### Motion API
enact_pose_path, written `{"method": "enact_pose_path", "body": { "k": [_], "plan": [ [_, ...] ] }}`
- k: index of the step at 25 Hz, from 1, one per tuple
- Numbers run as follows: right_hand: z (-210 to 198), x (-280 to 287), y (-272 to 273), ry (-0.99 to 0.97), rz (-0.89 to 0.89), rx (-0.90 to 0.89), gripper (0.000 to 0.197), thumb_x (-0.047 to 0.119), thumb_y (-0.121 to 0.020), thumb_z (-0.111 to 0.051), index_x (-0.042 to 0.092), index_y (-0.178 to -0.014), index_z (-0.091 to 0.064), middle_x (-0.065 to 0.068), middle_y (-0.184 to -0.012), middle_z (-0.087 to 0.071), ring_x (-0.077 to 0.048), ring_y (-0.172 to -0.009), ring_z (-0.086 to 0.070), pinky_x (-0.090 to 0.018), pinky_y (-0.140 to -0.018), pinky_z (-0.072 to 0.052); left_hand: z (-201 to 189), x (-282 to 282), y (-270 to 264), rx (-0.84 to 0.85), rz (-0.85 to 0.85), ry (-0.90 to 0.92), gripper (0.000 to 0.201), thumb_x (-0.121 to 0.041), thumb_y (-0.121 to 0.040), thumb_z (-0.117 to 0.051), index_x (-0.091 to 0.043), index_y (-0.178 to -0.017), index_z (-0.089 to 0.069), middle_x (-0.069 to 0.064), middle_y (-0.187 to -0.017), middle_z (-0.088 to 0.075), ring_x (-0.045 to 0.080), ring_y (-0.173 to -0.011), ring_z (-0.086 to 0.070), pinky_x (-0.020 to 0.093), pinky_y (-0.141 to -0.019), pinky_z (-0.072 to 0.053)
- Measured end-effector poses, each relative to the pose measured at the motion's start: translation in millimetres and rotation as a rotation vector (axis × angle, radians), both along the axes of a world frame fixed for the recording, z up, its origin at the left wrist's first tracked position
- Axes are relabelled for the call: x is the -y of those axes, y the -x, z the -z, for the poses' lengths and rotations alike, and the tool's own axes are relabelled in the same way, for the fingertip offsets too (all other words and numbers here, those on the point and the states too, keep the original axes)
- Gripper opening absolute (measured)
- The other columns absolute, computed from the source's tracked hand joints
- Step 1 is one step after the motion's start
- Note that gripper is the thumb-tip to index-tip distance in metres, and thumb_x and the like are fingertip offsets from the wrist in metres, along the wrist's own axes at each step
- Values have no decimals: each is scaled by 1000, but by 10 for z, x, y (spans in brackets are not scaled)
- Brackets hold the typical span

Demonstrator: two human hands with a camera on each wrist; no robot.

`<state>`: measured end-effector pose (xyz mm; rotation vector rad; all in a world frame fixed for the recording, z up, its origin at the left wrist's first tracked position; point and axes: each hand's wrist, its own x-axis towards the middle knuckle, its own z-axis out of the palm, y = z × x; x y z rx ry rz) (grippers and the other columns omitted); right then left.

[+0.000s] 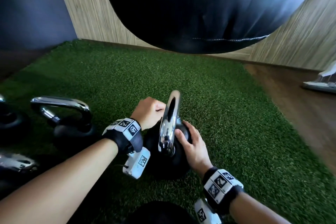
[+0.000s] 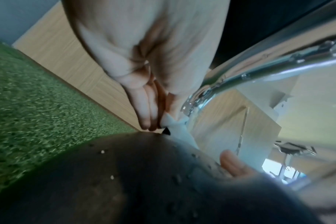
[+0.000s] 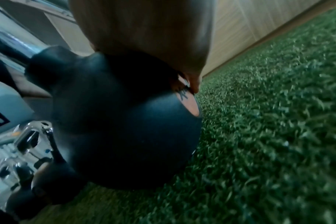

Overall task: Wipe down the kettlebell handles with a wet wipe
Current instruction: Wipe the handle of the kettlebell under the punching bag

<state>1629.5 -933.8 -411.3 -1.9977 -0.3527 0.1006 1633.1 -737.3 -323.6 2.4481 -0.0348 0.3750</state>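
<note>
A black kettlebell [image 1: 163, 160] with a chrome handle [image 1: 169, 122] stands on the green turf in the middle of the head view. My left hand [image 1: 160, 110] is against the handle's left side, fingers curled. In the left wrist view its fingers [image 2: 148, 119] pinch a white wet wipe [image 2: 177, 128] against the chrome handle [image 2: 259, 72], just above the black body [image 2: 144, 174]. My right hand [image 1: 190, 142] lies on the right side of the ball with fingers spread. The right wrist view shows that hand [image 3: 153, 37] over the dark body [image 3: 125, 121].
Other kettlebells stand at the left: one with a chrome handle [image 1: 63, 105], and parts of two more at the left edge [image 1: 16, 162]. A black punching bag [image 1: 200, 5] hangs above the turf [image 1: 236, 132]. Wooden floor and a white machine base [image 1: 321, 82] lie to the right.
</note>
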Motion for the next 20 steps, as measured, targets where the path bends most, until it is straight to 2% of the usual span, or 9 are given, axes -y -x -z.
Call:
{"method": "enact_pose_path", "body": {
  "k": [1, 3, 4, 6, 8, 10, 12, 14, 20],
  "plan": [
    [51, -21, -7, -40, 22, 5, 87, 81, -73, -48, 30, -143, -53, 6, -142, -56, -7, -130, -51, -24, -110, -37, -15, 13, -25, 40, -22, 32, 38, -17, -94, -63, -18, -56, -64, 0, -55, -63, 5, -43, -48, 21, -51, -38],
    [98, -25, -20, -96, 36, 7, 86, 79, -73, -49, 28, -141, -55, 7, -138, -57, -5, -126, -52, -20, -107, -36, -31, 10, -81, 82, -53, 260, 13, -22, -92, -70, -27, -88, -81, -9, -82, -78, 2, -69, -72, 22, -69, -56],
    [113, -23, -28, -113, 36, 12, 84, 78, -74, -49, 28, -140, -55, 7, -137, -58, -4, -125, -53, -21, -108, -37, -5, -12, -108, 94, -68, 359, 12, -22, -91, -73, -28, -99, -80, -7, -93, -80, 6, -83, -76, 29, -79, -60],
    [126, -22, -34, -134, 22, 27, 81, 77, -75, -50, 27, -139, -56, 7, -135, -58, -5, -125, -54, -25, -111, -39, 20, -33, -131, 62, -84, 419, 20, -12, -92, -71, -22, -108, -78, -2, -105, -79, 13, -95, -76, 41, -89, -61],
    [127, -23, -31, -140, 13, 26, 81, 77, -75, -50, 27, -139, -56, 8, -134, -59, -5, -125, -54, -25, -110, -39, -48, 2, -84, 15, -77, 449, 22, -7, -93, -68, -13, -113, -76, 1, -110, -77, 14, -99, -74, 41, -94, -59],
    [148, -18, -39, -148, 12, 23, 79, 77, -76, -51, 28, -138, -56, 9, -133, -59, -5, -125, -54, -27, -111, -40, -173, 47, 32, 41, -67, 452, 24, -16, -94, -70, -13, -117, -74, -5, -105, -77, 8, -95, -74, 30, -86, -60],
    [167, -20, -59, -161, 11, 33, 76, 75, -78, -52, 28, -137, -57, 9, -132, -60, -6, -125, -54, -31, -113, -41, -286, 89, 199, 54, -24, 639, 26, -11, -94, -67, -12, -120, -70, -6, -102, -77, 3, -87, -75, 17, -74, -59],
    [172, -27, -60, -167, 8, 41, 74, 74, -78, -53, 28, -136, -57, 10, -131, -60, -6, -125, -55, -33, -113, -42, -378, 94, 334, 33, 42, 845, 23, -2, -93, -66, -12, -113, -72, 5, -103, -78, 11, -90, -76, 19, -74, -60],
    [177, -4, -77, -169, -5, 28, 75, 77, -77, -53, 30, -136, -57, 7, -133, -59, -8, -124, -55, -36, -112, -43, -493, 75, 425, -42, 3, 878, 24, -4, -83, -74, -9, -106, -75, 11, -99, -79, 16, -86, -77, 21, -72, -61]
  ]
}}
